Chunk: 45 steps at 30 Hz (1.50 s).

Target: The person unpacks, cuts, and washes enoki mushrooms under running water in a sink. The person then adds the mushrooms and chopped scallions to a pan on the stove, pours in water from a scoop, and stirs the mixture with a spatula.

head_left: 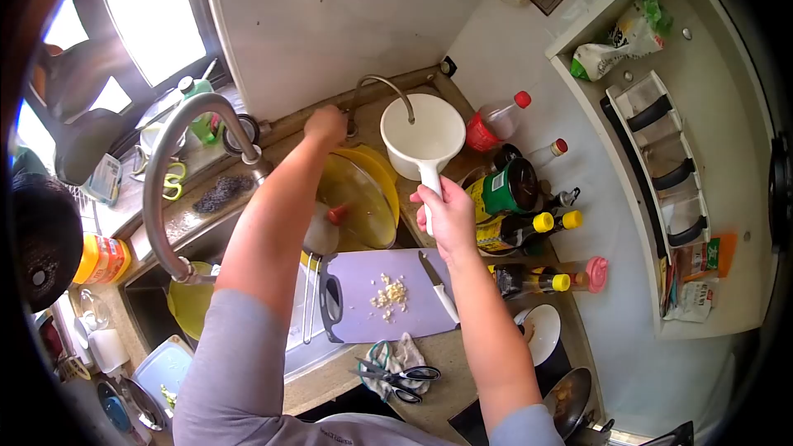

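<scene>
My right hand [446, 213] grips the handle of a white water dipper [423, 136], whose open bowl faces up. The spout of a thin curved faucet [382, 81] ends over the bowl, and I cannot make out any water stream. At the base of that faucet, my left hand [326, 125] is closed, its fingertips partly hidden. Below the dipper lies a lilac cutting board [355, 314] with chopped pale pieces [388, 297], perhaps garlic, and a knife [439, 287]. A yellow basin [382, 177] with a clear lid-like cover [355, 206] sits between my arms.
Sauce bottles [516, 231] crowd the right wall beside a red-capped bottle [496, 124]. Scissors [396, 376] lie on a cloth near my body. A large faucet [153, 190] arches over the sink at left. A white bowl [541, 334] and a pan [570, 400] stand lower right.
</scene>
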Motion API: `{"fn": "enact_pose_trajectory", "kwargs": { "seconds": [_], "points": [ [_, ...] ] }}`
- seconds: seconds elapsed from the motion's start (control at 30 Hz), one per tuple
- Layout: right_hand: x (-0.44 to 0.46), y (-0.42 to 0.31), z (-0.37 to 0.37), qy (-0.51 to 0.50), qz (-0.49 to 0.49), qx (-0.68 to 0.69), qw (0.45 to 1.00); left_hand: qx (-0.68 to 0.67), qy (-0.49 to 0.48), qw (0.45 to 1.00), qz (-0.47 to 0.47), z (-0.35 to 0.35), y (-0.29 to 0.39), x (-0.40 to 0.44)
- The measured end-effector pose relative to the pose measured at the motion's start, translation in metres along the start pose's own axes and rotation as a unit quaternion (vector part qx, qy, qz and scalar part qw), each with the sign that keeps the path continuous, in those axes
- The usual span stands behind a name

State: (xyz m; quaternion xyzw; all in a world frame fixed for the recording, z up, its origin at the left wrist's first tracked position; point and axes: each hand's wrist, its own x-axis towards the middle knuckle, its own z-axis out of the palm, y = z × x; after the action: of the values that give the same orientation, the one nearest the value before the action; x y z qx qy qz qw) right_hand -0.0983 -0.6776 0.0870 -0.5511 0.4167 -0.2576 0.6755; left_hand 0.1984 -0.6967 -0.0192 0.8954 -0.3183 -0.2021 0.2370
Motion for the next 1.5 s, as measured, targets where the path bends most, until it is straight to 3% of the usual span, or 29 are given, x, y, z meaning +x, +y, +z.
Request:
{"fn": "enact_pose_trajectory", "kwargs": {
  "seconds": [0.1, 0.27, 0.4, 0.47, 0.53, 0.57, 0.63, 0.77, 0.8, 0.9, 0.93, 0.97, 1.03, 1.1, 1.13, 1.2, 1.27, 1.33, 1.5],
  "points": [
    [-0.003, 0.001, 0.000, -0.003, -0.005, 0.011, 1.000, 0.036, 0.026, 0.999, 0.008, -0.002, -0.005, 0.012],
    [0.002, 0.023, -0.005, 0.039, -0.010, 0.006, 0.999, -0.039, 0.022, 0.999, -0.019, 0.035, -0.020, 0.075],
    [0.006, 0.039, -0.010, 0.064, 0.009, 0.014, 0.998, 0.078, -0.049, 0.996, 0.017, 0.040, -0.024, 0.093],
    [0.008, 0.052, -0.015, 0.084, 0.028, 0.010, 0.996, -0.004, -0.065, 0.998, 0.007, 0.040, -0.030, 0.105],
    [0.016, 0.068, -0.024, 0.096, 0.042, -0.016, 0.994, -0.074, 0.042, 0.996, -0.008, 0.036, -0.030, 0.071],
    [0.016, 0.071, -0.027, 0.094, 0.036, -0.026, 0.995, -0.020, 0.115, 0.993, 0.006, 0.006, -0.009, 0.027],
    [0.021, 0.078, -0.031, 0.087, 0.030, -0.027, 0.995, -0.148, 0.172, 0.973, -0.050, -0.027, 0.006, -0.039],
    [0.024, 0.075, -0.037, 0.097, -0.001, -0.111, 0.989, -0.303, 0.226, 0.919, 0.112, -0.070, -0.003, -0.206],
    [0.017, 0.071, -0.038, 0.131, -0.039, -0.223, 0.965, -0.271, 0.253, 0.913, 0.170, -0.066, -0.021, -0.244],
    [-0.032, 0.051, -0.015, 0.192, -0.222, -0.479, 0.827, -0.277, 0.187, 0.936, 0.107, -0.039, -0.092, -0.342],
    [-0.055, 0.039, 0.002, 0.169, -0.244, -0.463, 0.835, -0.282, 0.109, 0.953, -0.030, -0.031, -0.115, -0.365],
    [-0.081, 0.029, 0.022, 0.148, -0.263, -0.449, 0.841, -0.307, 0.093, 0.940, -0.119, -0.013, -0.142, -0.375],
    [-0.125, 0.027, 0.054, 0.106, -0.315, -0.431, 0.839, -0.268, 0.148, 0.936, -0.175, 0.027, -0.197, -0.375],
    [-0.177, 0.034, 0.082, 0.048, -0.351, -0.409, 0.841, -0.087, 0.238, 0.956, -0.147, 0.092, -0.264, -0.351],
    [-0.201, 0.041, 0.091, 0.019, -0.377, -0.400, 0.835, -0.081, 0.223, 0.952, -0.193, 0.112, -0.282, -0.335],
    [-0.252, 0.052, 0.107, -0.111, -0.377, -0.359, 0.846, -0.039, 0.209, 0.960, -0.184, 0.124, -0.293, -0.308],
    [-0.286, 0.063, 0.127, -0.216, -0.312, -0.326, 0.866, 0.005, 0.192, 0.966, -0.176, 0.129, -0.296, -0.300],
    [-0.306, 0.095, 0.130, -0.234, -0.272, -0.321, 0.876, 0.052, 0.126, 0.972, -0.191, 0.118, -0.286, -0.299],
    [-0.316, 0.121, 0.126, -0.214, -0.213, -0.346, 0.888, 0.008, 0.145, 0.969, -0.202, 0.139, -0.296, -0.292]
  ]
}}
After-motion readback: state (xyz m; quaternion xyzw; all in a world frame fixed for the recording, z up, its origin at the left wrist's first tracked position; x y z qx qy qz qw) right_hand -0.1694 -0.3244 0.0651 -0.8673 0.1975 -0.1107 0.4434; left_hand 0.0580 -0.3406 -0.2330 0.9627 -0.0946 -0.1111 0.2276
